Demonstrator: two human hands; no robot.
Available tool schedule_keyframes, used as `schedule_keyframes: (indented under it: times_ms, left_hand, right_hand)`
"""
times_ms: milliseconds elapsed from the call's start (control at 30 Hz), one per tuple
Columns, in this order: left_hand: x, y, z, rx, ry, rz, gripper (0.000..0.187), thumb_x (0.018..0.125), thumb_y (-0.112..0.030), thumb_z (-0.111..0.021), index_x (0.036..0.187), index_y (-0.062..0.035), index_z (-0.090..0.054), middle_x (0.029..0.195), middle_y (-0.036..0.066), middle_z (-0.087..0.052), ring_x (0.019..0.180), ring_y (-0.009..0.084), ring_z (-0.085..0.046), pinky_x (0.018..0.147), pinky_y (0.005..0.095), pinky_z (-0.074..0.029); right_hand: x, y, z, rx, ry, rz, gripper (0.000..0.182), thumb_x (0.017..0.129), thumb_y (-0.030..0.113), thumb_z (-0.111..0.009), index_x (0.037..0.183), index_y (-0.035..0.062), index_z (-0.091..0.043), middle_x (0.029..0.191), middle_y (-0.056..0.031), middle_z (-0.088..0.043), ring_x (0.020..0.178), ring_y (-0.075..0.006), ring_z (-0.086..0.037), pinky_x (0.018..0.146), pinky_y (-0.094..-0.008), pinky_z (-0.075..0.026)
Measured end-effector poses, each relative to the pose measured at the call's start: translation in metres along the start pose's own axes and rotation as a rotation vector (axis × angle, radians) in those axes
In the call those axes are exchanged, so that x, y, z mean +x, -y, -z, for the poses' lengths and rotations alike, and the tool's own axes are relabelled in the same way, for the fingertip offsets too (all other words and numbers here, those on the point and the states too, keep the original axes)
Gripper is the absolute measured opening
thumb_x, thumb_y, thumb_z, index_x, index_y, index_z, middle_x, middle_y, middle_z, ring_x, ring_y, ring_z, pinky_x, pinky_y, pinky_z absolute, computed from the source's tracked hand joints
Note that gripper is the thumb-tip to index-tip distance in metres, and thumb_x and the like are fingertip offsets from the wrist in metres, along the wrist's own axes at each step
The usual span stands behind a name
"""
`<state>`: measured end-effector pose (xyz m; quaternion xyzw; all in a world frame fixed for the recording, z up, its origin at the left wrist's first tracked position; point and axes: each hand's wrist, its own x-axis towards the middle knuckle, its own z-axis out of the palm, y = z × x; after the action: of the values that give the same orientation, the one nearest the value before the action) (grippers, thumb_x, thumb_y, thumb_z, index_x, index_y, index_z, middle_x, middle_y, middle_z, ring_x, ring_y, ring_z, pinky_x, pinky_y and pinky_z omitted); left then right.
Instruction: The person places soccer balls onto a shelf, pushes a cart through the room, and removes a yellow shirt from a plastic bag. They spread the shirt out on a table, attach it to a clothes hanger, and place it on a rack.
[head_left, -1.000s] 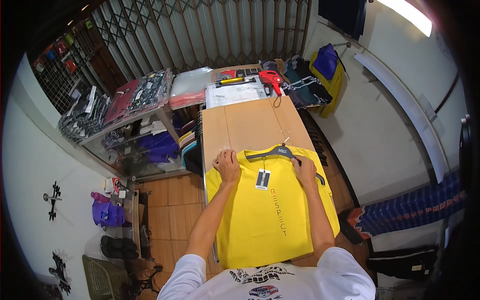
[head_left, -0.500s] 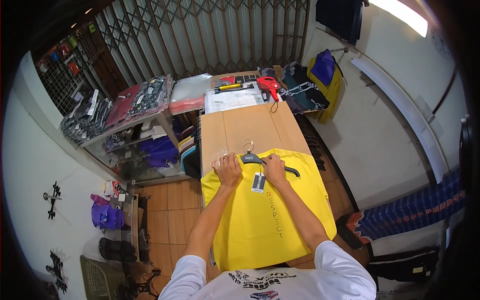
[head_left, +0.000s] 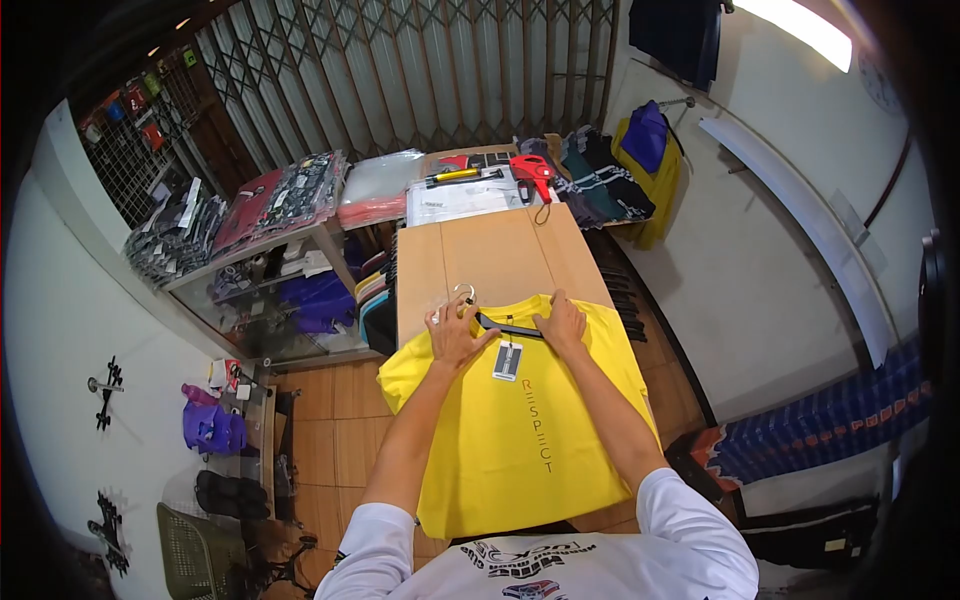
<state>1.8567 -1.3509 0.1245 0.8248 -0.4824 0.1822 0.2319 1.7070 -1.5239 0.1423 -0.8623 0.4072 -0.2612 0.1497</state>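
Shirt, yellow, lies flat on the table, chest up, its collar at 12 o'clock and its hem at 6 against the person's body. Dark lettering runs down its middle, and a tag hangs just below the neckline. A dark hanger sits at the collar, its wire hook poking out at 11 o'clock onto bare wood.

Left hand rests on the shirt's shoulder at 10 o'clock from the tag, fingers spread wide and flat, touching the hanger's end near the hook. Right hand sits at 2 o'clock from the tag, fingers curled narrow over the hanger's other arm at the collar; whether it grips the bar fully I cannot tell.

At the table's far end, 12 o'clock, lie clear bags and a red tool. Folded clothes are piled at 1 o'clock. Shelves of packed goods stand at 10 o'clock.
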Motion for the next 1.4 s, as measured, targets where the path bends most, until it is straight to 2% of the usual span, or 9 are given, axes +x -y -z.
schedule_keyframes:
  times_ms: [67,200,467,600,667,800,933,1000,1400]
  left_hand:
    - [0.001,0.001,-0.003,0.006,0.007,0.000,0.065,0.077,-0.070,-0.063,0.114,-0.0174,-0.066,0.123,0.009,-0.055,0.122,0.0256,-0.044,0.103,0.0542,-0.023]
    - [0.000,0.003,-0.008,-0.006,0.021,0.055,0.065,0.077,-0.070,-0.063,0.114,-0.0165,-0.067,0.122,0.011,-0.055,0.120,0.0269,-0.045,0.102,0.0514,-0.025]
    - [-0.002,0.003,-0.008,-0.007,0.074,0.180,0.065,0.076,-0.069,-0.065,0.114,-0.0155,-0.066,0.116,0.008,-0.057,0.113,0.0256,-0.049,0.095,0.0461,-0.032]
    - [-0.003,0.004,-0.010,0.022,0.049,0.165,0.063,0.077,-0.066,-0.066,0.113,-0.0148,-0.066,0.114,0.007,-0.058,0.111,0.0257,-0.050,0.094,0.0460,-0.034]
    - [-0.002,0.004,-0.011,0.034,0.060,0.180,0.064,0.077,-0.067,-0.065,0.115,-0.0156,-0.065,0.115,0.006,-0.058,0.111,0.0253,-0.050,0.094,0.0459,-0.034]
    - [-0.001,0.002,-0.009,0.027,0.102,0.205,0.063,0.078,-0.065,-0.065,0.116,-0.0152,-0.064,0.116,0.007,-0.058,0.111,0.0259,-0.052,0.092,0.0450,-0.037]
    - [0.000,0.006,-0.017,0.002,0.064,0.163,0.059,0.081,-0.059,-0.067,0.117,-0.0125,-0.064,0.117,0.008,-0.058,0.112,0.0270,-0.051,0.094,0.0466,-0.037]
    - [0.008,0.005,-0.017,0.004,0.090,0.140,0.056,0.082,-0.056,-0.067,0.117,-0.0125,-0.064,0.118,0.008,-0.057,0.113,0.0271,-0.051,0.095,0.0475,-0.035]
    - [0.057,-0.036,-0.053,-0.055,0.261,0.056,0.049,0.089,-0.038,-0.066,0.131,-0.0141,-0.056,0.134,0.008,-0.053,0.124,0.0272,-0.047,0.101,0.0489,-0.032]
  right_hand:
    - [0.009,-0.009,0.009,0.061,0.184,-0.130,0.037,0.072,0.021,-0.074,0.101,0.0050,-0.056,0.088,-0.0210,-0.065,0.089,-0.0401,-0.065,0.078,-0.0489,-0.049]
    - [0.010,-0.026,0.009,0.072,0.128,-0.044,0.038,0.071,0.014,-0.075,0.100,0.0018,-0.054,0.087,-0.0269,-0.066,0.086,-0.0459,-0.065,0.073,-0.0520,-0.051]
    - [-0.005,-0.057,0.041,0.252,0.133,-0.118,0.035,0.069,0.013,-0.076,0.094,0.0039,-0.053,0.073,-0.0160,-0.064,0.072,-0.0333,-0.065,0.068,-0.0412,-0.051]
    - [-0.016,-0.045,0.058,0.262,0.109,-0.097,0.031,0.072,0.012,-0.073,0.096,0.0029,-0.055,0.072,-0.0187,-0.064,0.076,-0.0386,-0.065,0.071,-0.0460,-0.051]
    - [-0.019,-0.042,0.059,0.211,0.050,-0.080,0.028,0.072,0.014,-0.074,0.089,0.0020,-0.055,0.069,-0.0137,-0.064,0.067,-0.0287,-0.065,0.065,-0.0388,-0.051]
    - [-0.039,-0.033,0.043,0.490,-0.026,-0.036,0.025,0.075,0.014,-0.074,0.089,0.0006,-0.058,0.071,-0.0131,-0.065,0.065,-0.0260,-0.066,0.063,-0.0353,-0.052]
    - [-0.085,-0.038,0.028,0.498,0.126,-0.005,0.024,0.077,0.014,-0.074,0.090,0.0009,-0.060,0.083,-0.0137,-0.067,0.077,-0.0261,-0.066,0.071,-0.0381,-0.052]
    - [-0.094,-0.040,0.026,0.321,0.008,0.251,0.018,0.079,0.013,-0.071,0.093,0.0044,-0.062,0.094,-0.0108,-0.064,0.092,-0.0286,-0.060,0.083,-0.0406,-0.047]
    - [-0.095,-0.038,0.029,0.318,-0.005,0.242,0.010,0.079,0.011,-0.068,0.085,0.0064,-0.062,0.091,-0.0077,-0.060,0.092,-0.0269,-0.057,0.083,-0.0396,-0.045]
